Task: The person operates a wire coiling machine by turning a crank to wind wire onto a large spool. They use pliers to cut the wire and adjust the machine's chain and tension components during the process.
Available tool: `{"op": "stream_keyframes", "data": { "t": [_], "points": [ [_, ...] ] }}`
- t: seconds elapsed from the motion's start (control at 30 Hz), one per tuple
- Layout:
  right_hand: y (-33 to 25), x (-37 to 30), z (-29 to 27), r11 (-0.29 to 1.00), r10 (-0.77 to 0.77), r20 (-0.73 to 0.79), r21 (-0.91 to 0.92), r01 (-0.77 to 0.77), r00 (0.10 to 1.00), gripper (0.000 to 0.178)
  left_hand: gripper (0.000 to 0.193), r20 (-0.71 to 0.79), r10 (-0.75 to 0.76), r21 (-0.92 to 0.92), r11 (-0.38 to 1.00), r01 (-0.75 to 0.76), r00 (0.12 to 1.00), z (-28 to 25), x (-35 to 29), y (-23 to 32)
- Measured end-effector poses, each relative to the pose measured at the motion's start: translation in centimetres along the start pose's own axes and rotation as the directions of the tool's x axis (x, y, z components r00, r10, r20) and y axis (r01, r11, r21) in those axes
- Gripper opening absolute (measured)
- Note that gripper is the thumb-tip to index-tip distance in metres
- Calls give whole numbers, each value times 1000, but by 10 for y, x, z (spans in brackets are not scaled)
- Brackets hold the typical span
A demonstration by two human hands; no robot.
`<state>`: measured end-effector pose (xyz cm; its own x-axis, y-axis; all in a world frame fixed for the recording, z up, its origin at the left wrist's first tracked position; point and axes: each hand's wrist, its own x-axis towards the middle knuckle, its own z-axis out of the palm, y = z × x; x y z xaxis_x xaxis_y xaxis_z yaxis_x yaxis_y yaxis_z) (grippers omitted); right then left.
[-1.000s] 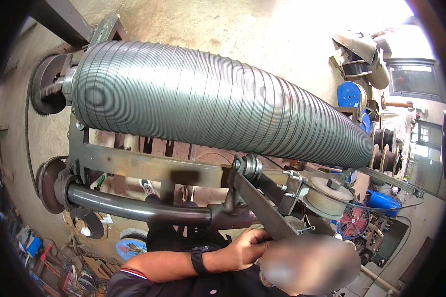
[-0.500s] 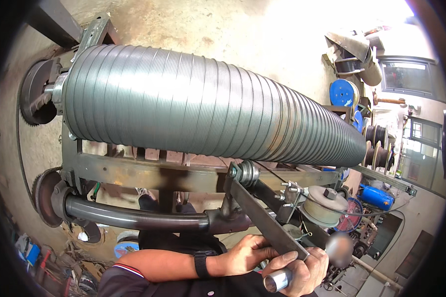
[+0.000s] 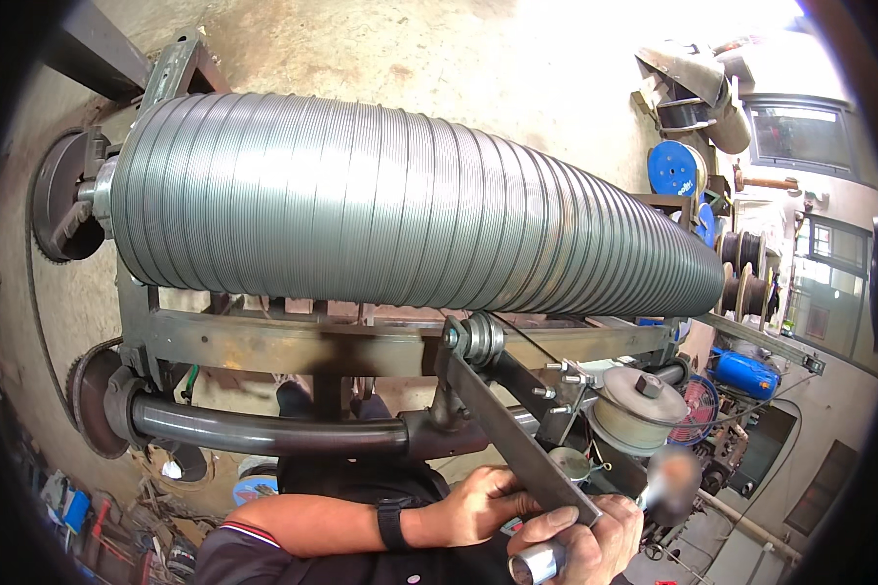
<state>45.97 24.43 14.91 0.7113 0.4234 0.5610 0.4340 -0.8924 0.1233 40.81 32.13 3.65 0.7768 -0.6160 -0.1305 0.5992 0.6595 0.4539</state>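
Observation:
Near the bottom edge, my left hand (image 3: pixel 476 505) is closed, its fingers pressed against the side of a flat dark metal bar (image 3: pixel 527 439). My right hand (image 3: pixel 600 536) wraps around a short shiny metal tube handle (image 3: pixel 537 563) at the bar's near end, its thumb on the bar. From there the bar slopes up to the left, to a small grooved roller (image 3: pixel 478 338). A dark wire passes beside the roller, close under a large drum (image 3: pixel 361 195) wound with many turns of grey wire. The left fingertips are partly hidden.
A smooth steel shaft (image 3: pixel 273 429) runs across in front of me under a rusty frame beam (image 3: pixel 293 343). Right of the bar sits a pale pulley wheel (image 3: pixel 637 414). Chain sprockets (image 3: pixel 96 405) stand at left. Behind are a blue cylinder (image 3: pixel 744 370), a red fan and cable reels.
The bar's near end and both hands have shifted slightly left, and the roller sits a little further left and higher. My grip looks the same. The whole view has moved slightly.

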Motion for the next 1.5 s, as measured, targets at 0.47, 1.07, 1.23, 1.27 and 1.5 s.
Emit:
{"op": "stream_keyframes", "data": {
  "t": [0.47,1.07,1.23,1.27,1.5],
  "points": [
    [-6,5,-3,999,3,51,40,-5,999,16,22,-3,-33,-31,999,33,999,-3,-7,3],
    [-13,10,-4,999,-3,68,41,0,998,17,22,-17,13,-45,999,-14,1000,-5,-11,9],
    [-16,10,-4,1000,-13,58,26,11,998,18,22,-17,-13,-65,998,12,1000,-6,-15,8],
    [-16,11,-4,1000,-14,60,27,12,998,18,22,-23,-28,-90,996,25,999,-6,-15,9],
    [-23,8,-3,1000,7,44,16,-7,999,16,24,-15,64,43,997,-63,998,-10,-17,9]
  ]
}}
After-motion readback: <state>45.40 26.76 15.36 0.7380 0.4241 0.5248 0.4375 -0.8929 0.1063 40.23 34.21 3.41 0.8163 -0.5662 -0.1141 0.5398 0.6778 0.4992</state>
